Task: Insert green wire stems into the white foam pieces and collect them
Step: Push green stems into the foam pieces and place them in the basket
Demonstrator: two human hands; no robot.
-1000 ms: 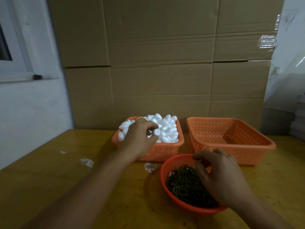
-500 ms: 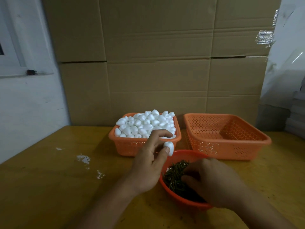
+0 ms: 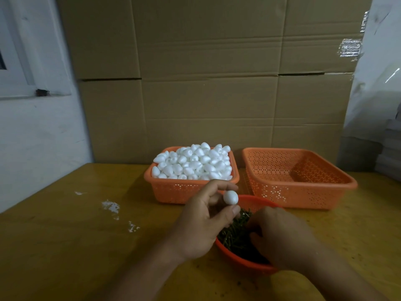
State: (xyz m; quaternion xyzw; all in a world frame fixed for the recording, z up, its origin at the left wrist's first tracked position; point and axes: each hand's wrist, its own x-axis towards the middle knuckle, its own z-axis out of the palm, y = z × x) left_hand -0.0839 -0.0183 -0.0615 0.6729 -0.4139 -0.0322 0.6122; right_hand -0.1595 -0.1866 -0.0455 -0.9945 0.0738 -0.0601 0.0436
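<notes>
I have one white foam piece pinched in the left hand, the grip narrow between thumb and forefinger, held just above the near rim of the round red bowl. The right hand is down in the green wire stems filling that bowl; its fingertips are curled under and hidden, so I cannot tell whether its grip has a stem yet. To do this step well, I judge I should lift out a single stem, free it from the tangle, and push it straight into the piece while the left hand keeps it steady; foam dents easily, so a light pinch. Behind sit the full orange basket of foam pieces and, right of it, the empty orange basket for collecting. White crumbs lie on the worktop, well clear.
</notes>
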